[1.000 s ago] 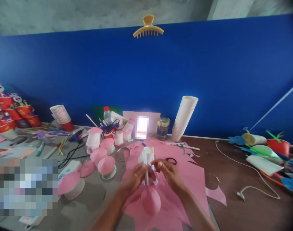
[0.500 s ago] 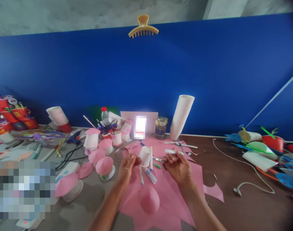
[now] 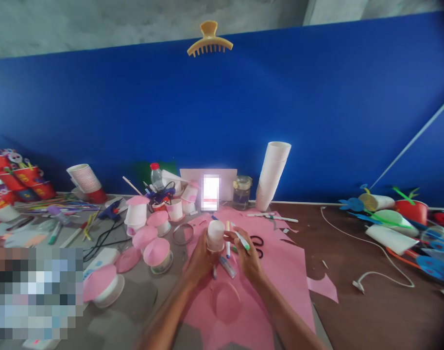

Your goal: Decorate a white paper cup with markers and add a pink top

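My left hand (image 3: 203,260) is closed around a small white paper cup (image 3: 215,231), which stands bottom up. Held in my right hand (image 3: 247,255) is a white marker with a green end (image 3: 243,240), close to the cup's right side. Under both hands spread sheets of pink paper (image 3: 280,272). A blue-labelled marker (image 3: 227,266) lies just below the cup, and dark scissor handles (image 3: 257,245) show to the right of my right hand. Nearer me, a round pink paper cone (image 3: 225,302) rests on the sheets.
Several white cups with pink tops, one being this cup (image 3: 158,255), stand to the left. A tall stack of paper cups (image 3: 273,176) leans at the back, beside a glass jar (image 3: 242,192). A white cable (image 3: 375,248) curves across the right side.
My left hand has moved from beside the white cup to grip it. My right hand has come left to the cup with the marker, uncovering the scissor handles.
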{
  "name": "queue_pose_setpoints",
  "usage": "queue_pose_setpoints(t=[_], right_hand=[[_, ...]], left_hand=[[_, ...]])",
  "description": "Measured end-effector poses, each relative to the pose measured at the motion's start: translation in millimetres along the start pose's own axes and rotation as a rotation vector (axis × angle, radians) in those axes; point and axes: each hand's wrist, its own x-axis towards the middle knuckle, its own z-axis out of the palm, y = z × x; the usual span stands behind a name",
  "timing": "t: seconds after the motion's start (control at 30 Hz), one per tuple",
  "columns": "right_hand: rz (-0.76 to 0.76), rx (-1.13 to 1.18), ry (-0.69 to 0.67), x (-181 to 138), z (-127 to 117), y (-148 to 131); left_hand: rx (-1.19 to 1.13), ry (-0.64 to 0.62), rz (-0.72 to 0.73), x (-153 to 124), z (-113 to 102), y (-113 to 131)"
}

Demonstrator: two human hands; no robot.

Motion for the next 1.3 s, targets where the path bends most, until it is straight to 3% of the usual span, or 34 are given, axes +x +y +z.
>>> queue_pose_setpoints(t=[0.13,0.33,0.43,0.57,0.73,1.3], right_hand=[[-0.022,-0.004,-0.017,-4.7,4.4,-12.6],[-0.035,0.226,0.263,0.1,-4.4,-41.2],[0.063,0.358,0.201,3.6,-9.3,-48.6],[0.163,0.371,0.105,-3.1,-0.6,-46.1],[0.165,0.267,0.075,-13.1,11.0,-35.3],[0.065,-0.032,0.064,-16.7,8.3,-28.0]], left_hand=[[-0.059,0.017,-0.017,-2.1,-2.9,3.8],[-0.204,0.007,-0.041,4.2,-16.1,-7.2],[-0.274,-0.027,-0.063,6.8,-18.7,-11.9],[-0.319,-0.062,-0.079,5.6,-16.1,-10.6],[-0.325,-0.089,-0.066,3.5,-14.1,-7.6],[-0.287,-0.108,-0.077,1.2,-13.2,-8.8]])
